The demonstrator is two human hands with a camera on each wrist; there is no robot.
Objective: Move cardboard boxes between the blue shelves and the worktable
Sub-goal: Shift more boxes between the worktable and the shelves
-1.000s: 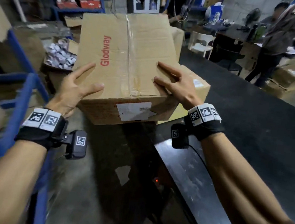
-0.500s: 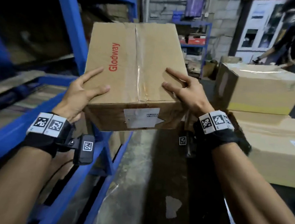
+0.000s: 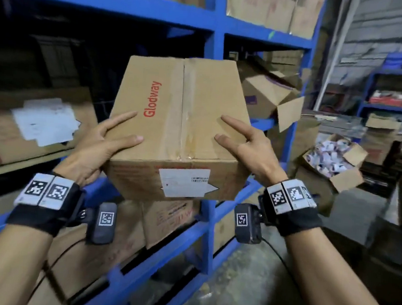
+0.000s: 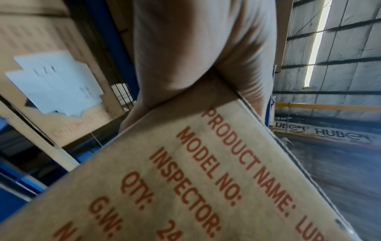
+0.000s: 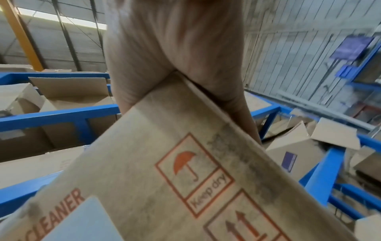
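A taped brown cardboard box (image 3: 181,116) printed "Glodway" in red hangs in the air in front of the blue shelves (image 3: 215,41), level with the middle tier. My left hand (image 3: 106,144) grips its near left corner, thumb and forefinger on the top face. My right hand (image 3: 249,146) grips the near right corner the same way. In the left wrist view the box (image 4: 185,179) edge is wedged into the left hand (image 4: 195,48). The right wrist view shows the box (image 5: 185,163) jammed into the right hand (image 5: 175,48). The fingers under the box are hidden.
A labelled carton (image 3: 40,118) sits on the middle shelf at left, with a dark gap beside it. An open crumpled box (image 3: 268,95) fills the right bay. More cartons (image 3: 169,220) stand on the bottom tier. An open carton of white packets (image 3: 330,161) is on the floor.
I have turned from the worktable to the shelves, carrying the box with the same two-handed hold. The box is now higher and in front of the middle tier.
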